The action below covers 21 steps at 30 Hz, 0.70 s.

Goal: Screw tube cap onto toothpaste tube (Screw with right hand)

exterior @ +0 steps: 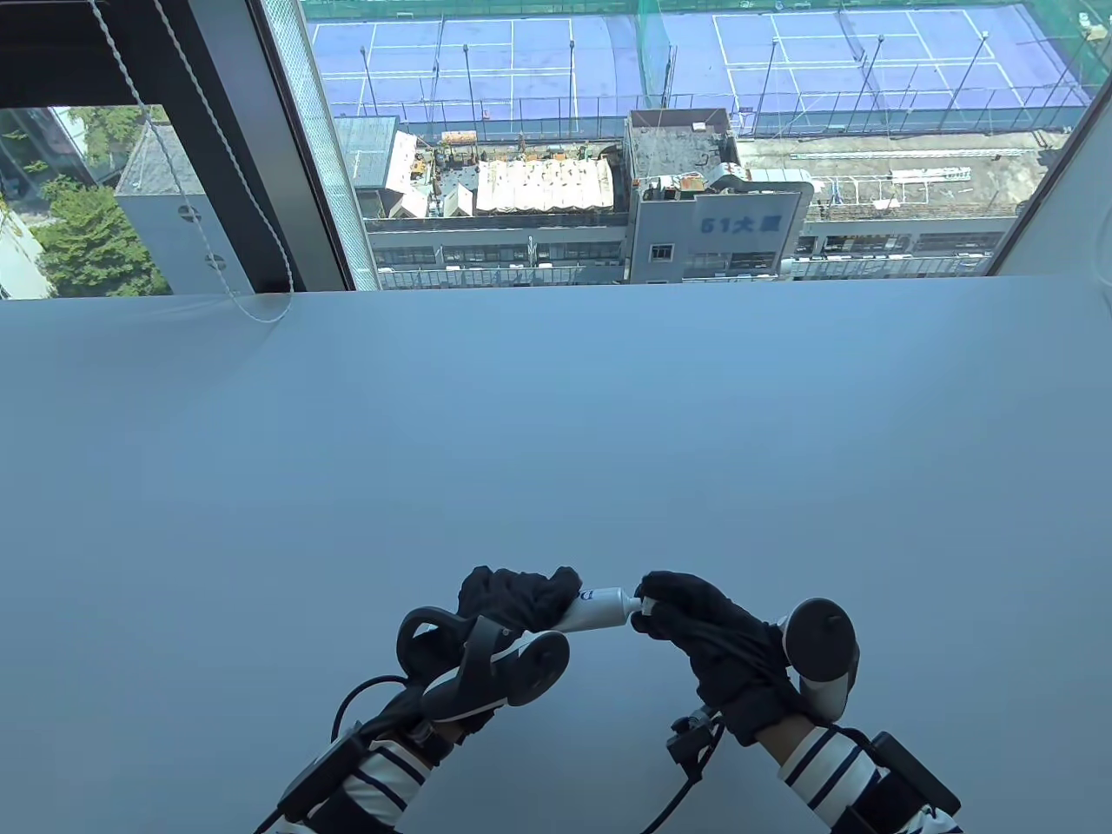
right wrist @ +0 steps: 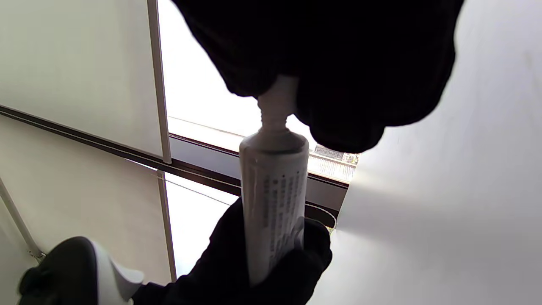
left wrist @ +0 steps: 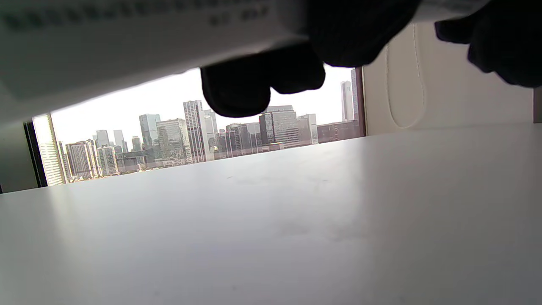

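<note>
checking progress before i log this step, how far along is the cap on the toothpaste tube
Done: the left hand grips the toothpaste tube above the table, and the tube cap sits on the nozzle. In hand: the right hand pinches the cap. Left: threads still show below it in the right wrist view, so more turning seems needed.

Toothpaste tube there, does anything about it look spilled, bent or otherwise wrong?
Nothing stands out. The toothpaste tube is held level above the table by the left hand, the right hand at its neck. No paste shows.
</note>
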### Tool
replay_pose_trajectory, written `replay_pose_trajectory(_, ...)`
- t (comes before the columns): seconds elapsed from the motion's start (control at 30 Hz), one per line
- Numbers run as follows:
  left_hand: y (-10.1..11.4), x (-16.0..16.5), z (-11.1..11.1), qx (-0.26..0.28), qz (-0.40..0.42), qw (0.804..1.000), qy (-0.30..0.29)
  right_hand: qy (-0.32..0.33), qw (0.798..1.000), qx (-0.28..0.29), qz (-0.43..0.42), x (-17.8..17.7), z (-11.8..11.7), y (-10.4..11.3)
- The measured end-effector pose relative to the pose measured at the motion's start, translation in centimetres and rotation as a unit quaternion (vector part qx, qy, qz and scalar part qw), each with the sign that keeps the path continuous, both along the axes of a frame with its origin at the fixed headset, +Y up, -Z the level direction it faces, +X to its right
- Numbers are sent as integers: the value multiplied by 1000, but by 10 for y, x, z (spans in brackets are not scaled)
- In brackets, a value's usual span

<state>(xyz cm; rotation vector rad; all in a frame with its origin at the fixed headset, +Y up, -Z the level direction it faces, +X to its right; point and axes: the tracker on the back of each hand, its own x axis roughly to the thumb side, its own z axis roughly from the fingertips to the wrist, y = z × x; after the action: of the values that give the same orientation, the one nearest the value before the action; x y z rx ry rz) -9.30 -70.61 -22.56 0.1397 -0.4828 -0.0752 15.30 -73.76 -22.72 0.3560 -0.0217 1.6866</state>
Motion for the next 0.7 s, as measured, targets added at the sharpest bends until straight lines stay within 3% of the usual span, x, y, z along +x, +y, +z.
replay_pose_trajectory(0.1, -2, -2, 0, -14, 0, 1000, -19, 7, 1000, 7, 25, -4, 0, -1)
replay_pose_trajectory(0.5, -4, 1, 5, 15, -35, 999, -33, 4, 988, 50, 143, -14, 4, -3)
replay_pose_trajectory(0.7, -6, 2, 4, 3, -32, 999, -32, 18, 991, 17, 129, -11, 2, -13)
